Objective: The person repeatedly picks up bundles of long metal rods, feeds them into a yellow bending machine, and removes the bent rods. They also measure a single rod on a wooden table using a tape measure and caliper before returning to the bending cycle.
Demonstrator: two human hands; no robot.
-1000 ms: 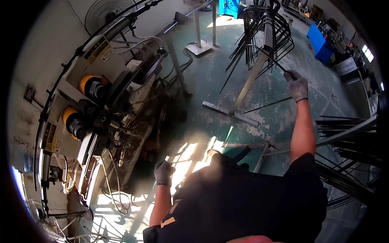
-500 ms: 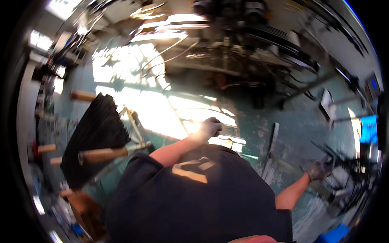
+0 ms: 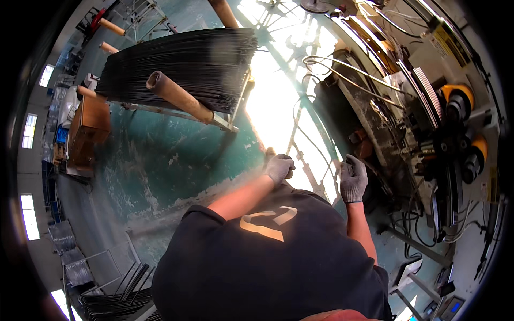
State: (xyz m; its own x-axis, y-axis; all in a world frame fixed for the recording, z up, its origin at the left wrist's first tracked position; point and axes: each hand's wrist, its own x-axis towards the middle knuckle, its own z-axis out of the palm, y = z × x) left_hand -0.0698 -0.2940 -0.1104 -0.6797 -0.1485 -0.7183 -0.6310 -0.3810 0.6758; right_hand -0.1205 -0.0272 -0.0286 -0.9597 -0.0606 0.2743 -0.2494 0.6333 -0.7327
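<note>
My left hand [image 3: 278, 167], in a grey knit glove, is curled into a fist low over the green floor [image 3: 160, 160], right beside thin bent wires [image 3: 316, 155] that run toward the machine. I cannot see whether it grips one. My right hand [image 3: 353, 178], also gloved, hangs a little to the right with its fingers bent, close to the dark side of the wire machine [image 3: 396, 123]. Its palm is hidden. My black shirt fills the lower middle of the view.
A metal rack [image 3: 214, 121] holding a thick bundle of black rods [image 3: 182, 61], with brown tube posts [image 3: 179, 99], stands ahead on the left. Orange rollers [image 3: 458, 101] sit on the machine at right. A brown box [image 3: 88, 128] stands far left, and more rods [image 3: 112, 302] lie at bottom left.
The view has swung round. My right hand has left the rod rack it reached up to and come down. Both hands are now together in front of me by the machine.
</note>
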